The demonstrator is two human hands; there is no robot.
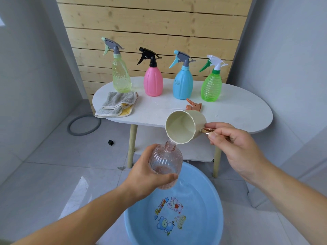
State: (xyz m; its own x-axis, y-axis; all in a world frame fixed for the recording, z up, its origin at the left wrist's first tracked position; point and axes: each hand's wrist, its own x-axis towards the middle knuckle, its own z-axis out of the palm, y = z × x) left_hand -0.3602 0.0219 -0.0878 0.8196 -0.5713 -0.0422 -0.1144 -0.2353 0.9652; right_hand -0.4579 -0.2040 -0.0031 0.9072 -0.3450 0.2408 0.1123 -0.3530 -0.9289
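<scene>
Tilting over a clear pink bottle [166, 161], a cream cup [184, 127] is held by its handle in the pinching right grip [235, 149], and water is seen running into the neck. The bottle is clasped round its body by the left grip [146, 175], above a blue basin [217, 200] on the tiled floor [53, 174]. Four spray bottles [153, 82], a cloth [116, 105] and an orange trigger head [193, 105] are set on the white bench [238, 106], backed by a wooden slat wall [159, 23].

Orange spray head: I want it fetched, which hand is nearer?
Right. The right hand holds the cup just below the spray head; the left hand grips the bottle farther down.
</scene>
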